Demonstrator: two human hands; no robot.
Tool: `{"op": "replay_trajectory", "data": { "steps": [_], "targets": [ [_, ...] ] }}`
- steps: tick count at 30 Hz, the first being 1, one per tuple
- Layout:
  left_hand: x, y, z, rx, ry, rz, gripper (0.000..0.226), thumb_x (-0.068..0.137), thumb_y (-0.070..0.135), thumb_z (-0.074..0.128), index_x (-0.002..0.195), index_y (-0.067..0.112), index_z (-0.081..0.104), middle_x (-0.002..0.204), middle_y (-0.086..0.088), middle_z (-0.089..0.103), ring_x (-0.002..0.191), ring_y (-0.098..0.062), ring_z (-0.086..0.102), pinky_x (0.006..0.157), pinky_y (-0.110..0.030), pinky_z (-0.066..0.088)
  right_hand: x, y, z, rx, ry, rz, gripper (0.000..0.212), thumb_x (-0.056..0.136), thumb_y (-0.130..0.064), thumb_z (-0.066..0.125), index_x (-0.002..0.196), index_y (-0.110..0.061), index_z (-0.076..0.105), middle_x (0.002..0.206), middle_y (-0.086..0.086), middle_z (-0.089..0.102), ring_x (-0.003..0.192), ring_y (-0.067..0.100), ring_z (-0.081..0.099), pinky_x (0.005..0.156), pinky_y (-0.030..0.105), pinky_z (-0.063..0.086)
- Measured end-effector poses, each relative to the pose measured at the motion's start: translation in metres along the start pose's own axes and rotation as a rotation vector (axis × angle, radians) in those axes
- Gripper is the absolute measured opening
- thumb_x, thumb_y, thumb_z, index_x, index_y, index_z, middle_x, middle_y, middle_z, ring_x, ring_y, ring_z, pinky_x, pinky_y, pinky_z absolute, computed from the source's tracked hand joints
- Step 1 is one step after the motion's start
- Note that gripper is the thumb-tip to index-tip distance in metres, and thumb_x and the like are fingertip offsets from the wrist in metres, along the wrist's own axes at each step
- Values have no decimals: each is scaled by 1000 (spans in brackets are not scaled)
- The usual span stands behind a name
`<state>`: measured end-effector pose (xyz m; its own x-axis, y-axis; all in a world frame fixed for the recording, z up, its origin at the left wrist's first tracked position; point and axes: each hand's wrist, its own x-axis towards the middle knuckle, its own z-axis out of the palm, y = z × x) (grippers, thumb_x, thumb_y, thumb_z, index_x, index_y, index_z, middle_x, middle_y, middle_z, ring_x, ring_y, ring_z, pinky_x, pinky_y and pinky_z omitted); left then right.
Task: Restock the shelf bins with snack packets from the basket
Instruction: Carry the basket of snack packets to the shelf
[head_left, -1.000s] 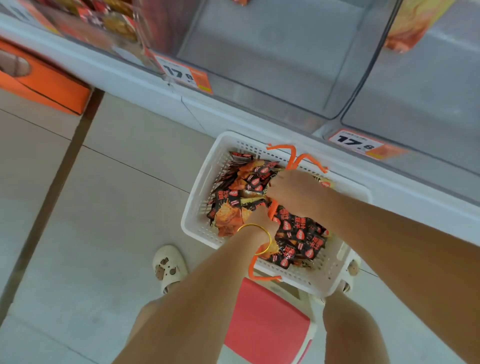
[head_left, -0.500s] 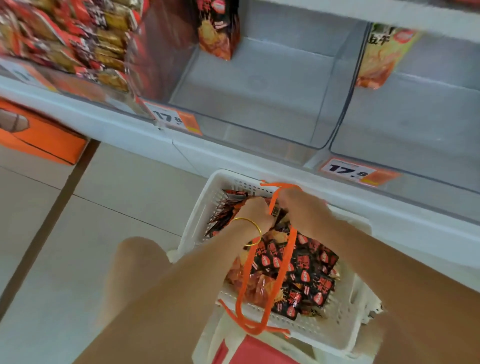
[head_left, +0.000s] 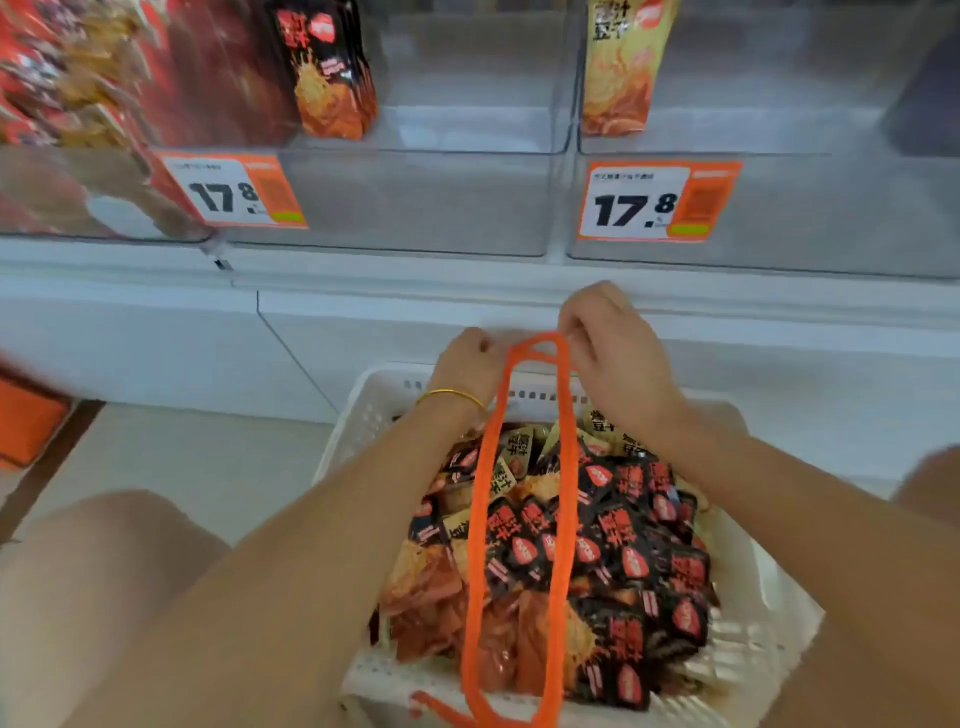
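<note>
White shelf ledge (head_left: 467, 280), perhaps tiled floor (head_left: 208, 457)

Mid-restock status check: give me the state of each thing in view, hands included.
White basket: heaped with snack packets.
Orange strap: draped over the packets, far end lifted.
Right hand: pinches the strap's far end.
Left hand: curled beside the strap; grip unclear.
Left bin: stocked.
Middle bin: nearly empty, black packets upright at back.
Right bin: nearly empty, yellow packet at back.
</note>
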<state>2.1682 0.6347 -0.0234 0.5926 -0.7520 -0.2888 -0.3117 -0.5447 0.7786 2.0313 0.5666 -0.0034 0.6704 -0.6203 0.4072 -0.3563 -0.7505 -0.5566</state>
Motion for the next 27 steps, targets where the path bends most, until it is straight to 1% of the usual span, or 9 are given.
{"op": "replay_trajectory", "data": {
  "steps": [2, 5, 10, 12, 14, 17, 21, 23, 27],
  "targets": [
    [-17, 14, 0, -106, -135, -2, 21, 98, 26, 41, 96, 8, 52, 80, -10, 63, 65, -22, 56, 54, -27, 44, -14, 2, -9, 60, 95, 223, 22, 75, 12, 43, 83, -7, 51, 86, 6, 48, 79, 32, 54, 68, 47, 47],
    [-38, 28, 6, -71, -325, 21, 29, 98, 32, 45, 112, 9, 54, 85, -8, 68, 66, -15, 62, 51, -22, 45, -25, 2, -8, 282, 72, 623, 27, 88, 11, 39, 80, -15, 41, 81, 3, 46, 68, 28, 60, 66, 53, 55],
    [-58, 28, 0, 13, -280, 29, 47, 84, 16, 68, 124, 7, 46, 81, -3, 57, 57, -11, 58, 46, -18, 49, -48, -15, 16, 606, -64, 926, 16, 94, 6, 45, 102, -9, 47, 82, 11, 51, 55, 20, 59, 58, 39, 59],
    [-61, 23, -12, 63, -166, 35, 51, 85, 7, 61, 129, 9, 37, 85, -8, 57, 62, -17, 58, 51, -25, 49, -54, -22, 30, 640, -232, 883, 23, 98, -8, 47, 120, -13, 51, 89, 11, 54, 57, 17, 56, 60, 32, 58],
    [-65, 17, -30, 102, -27, 61, 53, 86, 1, 50, 134, 11, 30, 101, -20, 59, 82, -32, 62, 70, -35, 51, -58, -30, 48, 632, -424, 759, 37, 100, -22, 46, 137, -21, 44, 104, 11, 56, 62, 16, 54, 60, 28, 54],
    [-70, 5, -56, 398, 135, 135, 52, 85, -5, 41, 134, 10, 30, 117, -23, 50, 101, -41, 55, 82, -41, 44, -63, -45, 73, 459, -620, 539, 47, 100, -35, 43, 144, -20, 36, 110, 1, 48, 75, 15, 53, 67, 29, 53],
    [-81, -12, -67, 894, 173, 81, 52, 88, 1, 43, 137, 7, 27, 128, -17, 41, 113, -36, 49, 85, -43, 43, -66, -53, 77, -3, -709, 320, 35, 99, -37, 43, 119, -10, 50, 86, 3, 48, 67, 19, 51, 56, 29, 43],
    [-84, -20, -65, 1180, 156, 1, 56, 90, 9, 46, 142, 7, 25, 139, -15, 34, 125, -32, 39, 91, -40, 40, -63, -61, 62, -226, -613, 247, 24, 97, -33, 44, 98, -12, 55, 86, 3, 49, 70, 22, 54, 57, 30, 47],
    [-85, -29, -55, 1584, 61, -177, 62, 94, 21, 46, 147, 3, 20, 155, -24, -8, 144, -38, 0, 113, -50, 19, -55, -77, 10, -506, -501, 198, 15, 92, -26, 44, 85, -18, 55, 90, 4, 62, 83, 29, 63, 59, 29, 43]
  ]
}}
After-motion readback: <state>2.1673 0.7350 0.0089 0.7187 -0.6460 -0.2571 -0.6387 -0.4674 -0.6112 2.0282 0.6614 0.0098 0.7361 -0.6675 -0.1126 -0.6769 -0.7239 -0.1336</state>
